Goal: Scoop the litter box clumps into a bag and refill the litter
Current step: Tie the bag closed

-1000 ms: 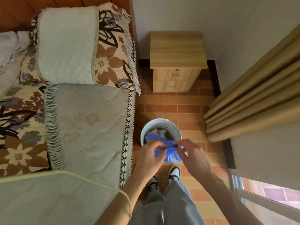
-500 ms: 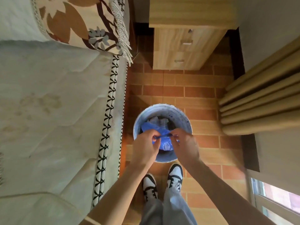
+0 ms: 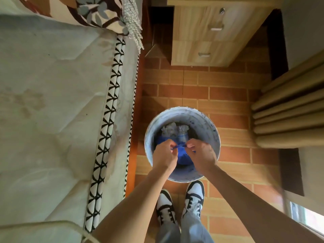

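Seen from above: a round white plastic bucket with blue-smeared inner walls, standing on a red-brown brick-pattern tiled floor, just right of a quilted cream mattress edged with black-and-white piping. Inside the bucket, crumpled grey-white wrapping and what looks like a clear plastic bottle at the far side, with a bulging blue plastic bag nearer. Left hand and right hand lowered into the bucket mouth, each pinching one end of the bag's twisted blue top, drawn taut between closed fingertips. Bag contents hidden. Beyond the bucket, a light wooden bedside cabinet with two drawers; far right, folded tan curtains. Black-and-white sneakers planted just near of the bucket.
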Demonstrator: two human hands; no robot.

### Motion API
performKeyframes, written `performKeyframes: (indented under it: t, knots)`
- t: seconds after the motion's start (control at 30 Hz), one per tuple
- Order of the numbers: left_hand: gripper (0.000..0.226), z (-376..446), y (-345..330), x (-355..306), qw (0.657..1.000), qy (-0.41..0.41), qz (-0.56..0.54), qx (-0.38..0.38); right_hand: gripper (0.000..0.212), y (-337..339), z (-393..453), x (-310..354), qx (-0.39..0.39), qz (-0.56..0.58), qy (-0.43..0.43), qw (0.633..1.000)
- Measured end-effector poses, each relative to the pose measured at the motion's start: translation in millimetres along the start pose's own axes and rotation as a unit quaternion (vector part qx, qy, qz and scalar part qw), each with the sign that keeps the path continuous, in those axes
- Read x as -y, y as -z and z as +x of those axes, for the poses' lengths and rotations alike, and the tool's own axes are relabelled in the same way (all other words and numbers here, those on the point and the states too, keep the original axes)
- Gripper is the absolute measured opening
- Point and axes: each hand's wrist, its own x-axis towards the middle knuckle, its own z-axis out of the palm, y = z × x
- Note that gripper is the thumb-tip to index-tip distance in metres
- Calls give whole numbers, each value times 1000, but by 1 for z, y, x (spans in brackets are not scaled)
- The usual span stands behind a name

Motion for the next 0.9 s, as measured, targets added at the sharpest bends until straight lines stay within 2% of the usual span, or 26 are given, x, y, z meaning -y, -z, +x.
performKeyframes:
  t: [0.23,0.4,0.57,0.73,0.9]
  knots:
    - [25,-24,27,-13,1000,-12,14,2,30,19,-20,15,17,23,7,1000]
    - [34,-58,81,-47,995,-84,47,-29,30,55,-61,48,-38,6,50,998]
    - [33,-113,152,-107,981,-151,82,-90,36,122,-124,106,-115,-23,109,987]
    - [33,-187,227,-176,961,-222,113,-117,41,199,-201,176,-172,-61,125,975]
    - [50,-255,289,-238,940,-273,147,-142,49,271,-275,237,-213,-109,138,961]
